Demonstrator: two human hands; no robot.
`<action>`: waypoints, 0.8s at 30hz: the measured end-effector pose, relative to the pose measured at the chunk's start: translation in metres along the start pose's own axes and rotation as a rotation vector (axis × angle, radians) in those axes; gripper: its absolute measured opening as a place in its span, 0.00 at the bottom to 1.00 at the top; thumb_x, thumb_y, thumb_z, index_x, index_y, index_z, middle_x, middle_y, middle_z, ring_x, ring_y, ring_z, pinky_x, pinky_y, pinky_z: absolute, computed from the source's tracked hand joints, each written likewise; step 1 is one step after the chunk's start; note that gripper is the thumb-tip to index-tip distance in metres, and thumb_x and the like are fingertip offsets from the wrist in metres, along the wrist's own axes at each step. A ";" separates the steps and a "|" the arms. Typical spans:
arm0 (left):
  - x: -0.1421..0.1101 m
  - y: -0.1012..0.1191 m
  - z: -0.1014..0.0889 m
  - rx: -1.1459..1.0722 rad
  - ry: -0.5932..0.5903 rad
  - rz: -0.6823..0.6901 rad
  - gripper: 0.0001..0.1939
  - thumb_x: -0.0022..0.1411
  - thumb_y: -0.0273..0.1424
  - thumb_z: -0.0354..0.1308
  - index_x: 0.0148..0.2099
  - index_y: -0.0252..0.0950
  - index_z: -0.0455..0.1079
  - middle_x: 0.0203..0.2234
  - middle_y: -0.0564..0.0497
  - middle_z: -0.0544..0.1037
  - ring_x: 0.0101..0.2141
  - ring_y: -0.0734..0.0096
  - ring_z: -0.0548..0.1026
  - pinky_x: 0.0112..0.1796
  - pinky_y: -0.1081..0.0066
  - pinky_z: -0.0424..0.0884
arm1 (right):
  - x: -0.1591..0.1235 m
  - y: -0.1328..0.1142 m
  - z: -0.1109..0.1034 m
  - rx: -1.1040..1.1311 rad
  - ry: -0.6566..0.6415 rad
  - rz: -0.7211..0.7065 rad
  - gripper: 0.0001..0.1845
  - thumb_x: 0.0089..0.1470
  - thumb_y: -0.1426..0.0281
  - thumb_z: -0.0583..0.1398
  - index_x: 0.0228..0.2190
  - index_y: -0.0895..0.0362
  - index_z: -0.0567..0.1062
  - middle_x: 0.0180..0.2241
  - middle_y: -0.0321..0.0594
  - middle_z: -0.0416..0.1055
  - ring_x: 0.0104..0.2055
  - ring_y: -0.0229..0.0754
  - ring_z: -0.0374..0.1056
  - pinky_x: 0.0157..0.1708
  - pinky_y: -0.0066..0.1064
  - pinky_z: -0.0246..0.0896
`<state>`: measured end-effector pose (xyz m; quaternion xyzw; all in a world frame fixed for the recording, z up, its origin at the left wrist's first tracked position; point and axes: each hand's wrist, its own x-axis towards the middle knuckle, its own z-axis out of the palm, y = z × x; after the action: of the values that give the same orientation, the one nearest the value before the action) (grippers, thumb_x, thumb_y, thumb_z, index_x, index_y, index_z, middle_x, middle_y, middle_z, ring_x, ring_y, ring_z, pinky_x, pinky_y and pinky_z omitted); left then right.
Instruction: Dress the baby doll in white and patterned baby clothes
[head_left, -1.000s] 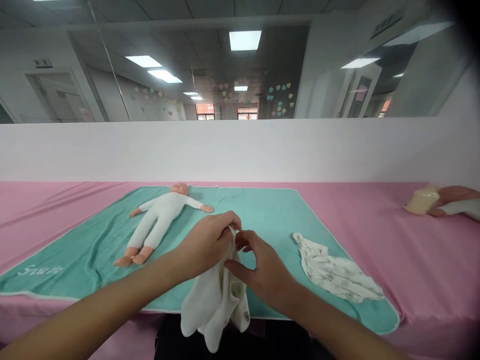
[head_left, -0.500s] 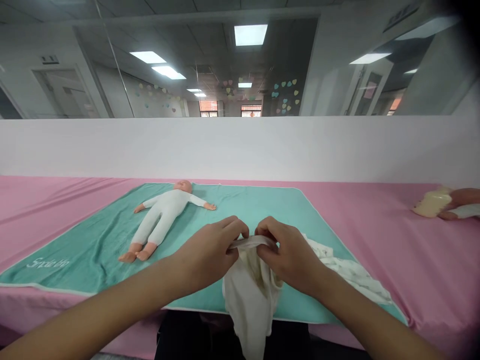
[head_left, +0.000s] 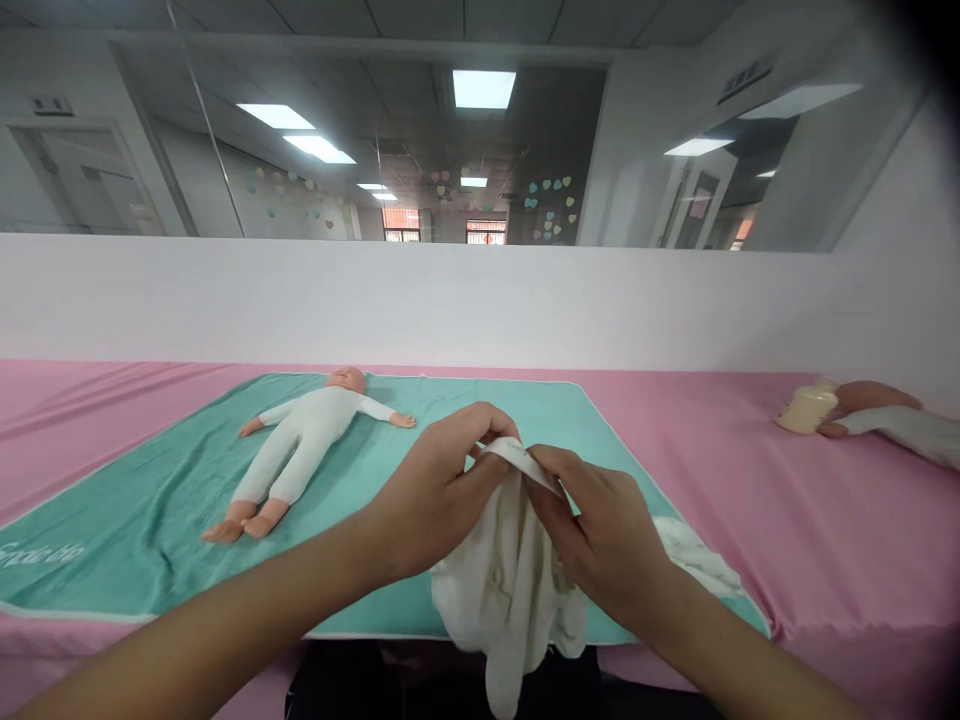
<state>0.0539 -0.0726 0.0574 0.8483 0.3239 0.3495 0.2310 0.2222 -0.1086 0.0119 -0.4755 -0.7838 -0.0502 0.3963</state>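
Observation:
A white baby garment (head_left: 510,590) hangs in loose folds in front of me, over the near edge of the green towel (head_left: 495,400). My left hand (head_left: 442,485) is closed on its narrow white band, thumb and fingers pinching it from the left. From the other side my right hand (head_left: 607,520) pinches the same band between thumb and fingers. Faint small marks show on the band; the garment's full shape is lost in the folds. A baby doll (head_left: 307,425) in a white suit lies face up on the towel to the left, arms spread, apart from both hands.
More white patterned cloth (head_left: 697,555) lies on the towel beyond my right forearm. At far right a second doll (head_left: 892,415) lies by a yellowish bottle (head_left: 806,408) on the pink sheet (head_left: 697,450). A white wall (head_left: 480,300) with glass above stands behind.
Both hands have lifted the band slightly and tilted it, and more of it shows. The garment hangs in wider folds. My view has turned a little right, bringing more of the second doll into sight.

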 end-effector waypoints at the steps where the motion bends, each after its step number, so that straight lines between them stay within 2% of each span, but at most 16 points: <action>1: 0.000 0.000 0.000 -0.079 -0.026 -0.061 0.09 0.63 0.31 0.41 0.35 0.37 0.61 0.27 0.54 0.67 0.27 0.76 0.64 0.27 0.75 0.62 | 0.000 0.002 -0.001 0.022 0.003 0.023 0.07 0.58 0.72 0.49 0.36 0.54 0.66 0.20 0.29 0.61 0.19 0.31 0.52 0.20 0.26 0.45; 5: -0.002 -0.003 0.000 -0.233 -0.064 -0.224 0.12 0.63 0.38 0.43 0.32 0.37 0.59 0.24 0.56 0.63 0.24 0.78 0.60 0.22 0.77 0.57 | 0.000 0.012 -0.004 0.051 0.012 0.107 0.09 0.54 0.76 0.51 0.35 0.53 0.67 0.23 0.29 0.64 0.22 0.31 0.55 0.22 0.24 0.48; 8: -0.005 -0.002 -0.002 -0.240 -0.058 -0.264 0.15 0.61 0.42 0.47 0.28 0.37 0.56 0.20 0.58 0.59 0.20 0.80 0.55 0.20 0.78 0.52 | 0.003 0.020 -0.003 0.015 0.074 0.131 0.10 0.51 0.78 0.50 0.31 0.54 0.67 0.27 0.30 0.67 0.25 0.32 0.59 0.25 0.25 0.50; 10: -0.005 0.001 -0.004 -0.196 -0.038 -0.258 0.15 0.60 0.41 0.49 0.27 0.36 0.54 0.18 0.59 0.57 0.19 0.80 0.54 0.20 0.78 0.51 | 0.005 0.023 -0.001 0.009 0.099 0.135 0.10 0.51 0.78 0.49 0.30 0.54 0.67 0.27 0.31 0.67 0.26 0.33 0.59 0.26 0.26 0.50; 12: -0.005 0.003 -0.007 -0.092 -0.003 -0.235 0.14 0.59 0.38 0.50 0.26 0.36 0.54 0.17 0.60 0.57 0.19 0.80 0.55 0.21 0.77 0.52 | 0.006 0.025 0.000 0.006 0.097 0.141 0.10 0.51 0.79 0.49 0.30 0.54 0.67 0.27 0.32 0.67 0.26 0.33 0.59 0.26 0.26 0.50; 15: -0.004 0.000 -0.014 0.185 0.037 -0.169 0.10 0.58 0.36 0.50 0.28 0.37 0.57 0.16 0.59 0.61 0.19 0.78 0.59 0.22 0.76 0.53 | 0.009 0.031 0.001 0.016 0.077 0.183 0.11 0.49 0.79 0.49 0.29 0.54 0.68 0.28 0.31 0.67 0.27 0.34 0.59 0.27 0.26 0.50; 18: -0.004 -0.011 -0.026 0.462 0.037 -0.097 0.08 0.60 0.36 0.47 0.32 0.39 0.62 0.18 0.58 0.66 0.21 0.74 0.63 0.23 0.74 0.53 | 0.013 0.043 -0.003 0.198 -0.012 0.347 0.07 0.49 0.76 0.51 0.27 0.55 0.68 0.25 0.31 0.65 0.26 0.34 0.58 0.25 0.25 0.51; 20: -0.004 -0.020 -0.036 0.585 0.008 -0.092 0.12 0.62 0.38 0.44 0.34 0.39 0.64 0.20 0.56 0.69 0.23 0.72 0.66 0.25 0.73 0.55 | 0.013 0.052 -0.008 0.400 -0.102 0.473 0.05 0.52 0.70 0.53 0.27 0.55 0.67 0.23 0.32 0.63 0.25 0.34 0.58 0.24 0.24 0.51; 22: -0.004 -0.027 -0.045 0.660 -0.057 -0.120 0.15 0.63 0.40 0.42 0.34 0.38 0.65 0.21 0.54 0.70 0.25 0.69 0.68 0.26 0.72 0.56 | 0.011 0.059 -0.013 0.555 -0.169 0.547 0.10 0.52 0.62 0.55 0.26 0.56 0.65 0.22 0.31 0.60 0.24 0.33 0.56 0.23 0.24 0.51; 24: -0.007 -0.032 -0.052 0.696 -0.140 -0.155 0.16 0.63 0.40 0.41 0.35 0.38 0.66 0.22 0.53 0.70 0.25 0.68 0.69 0.27 0.71 0.57 | 0.007 0.064 -0.018 0.600 -0.217 0.550 0.16 0.51 0.58 0.57 0.22 0.57 0.62 0.21 0.31 0.56 0.23 0.32 0.54 0.21 0.23 0.48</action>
<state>-0.0011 -0.0472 0.0683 0.8709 0.4702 0.1406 -0.0241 0.2811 -0.0770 0.0094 -0.5330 -0.6448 0.3384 0.4308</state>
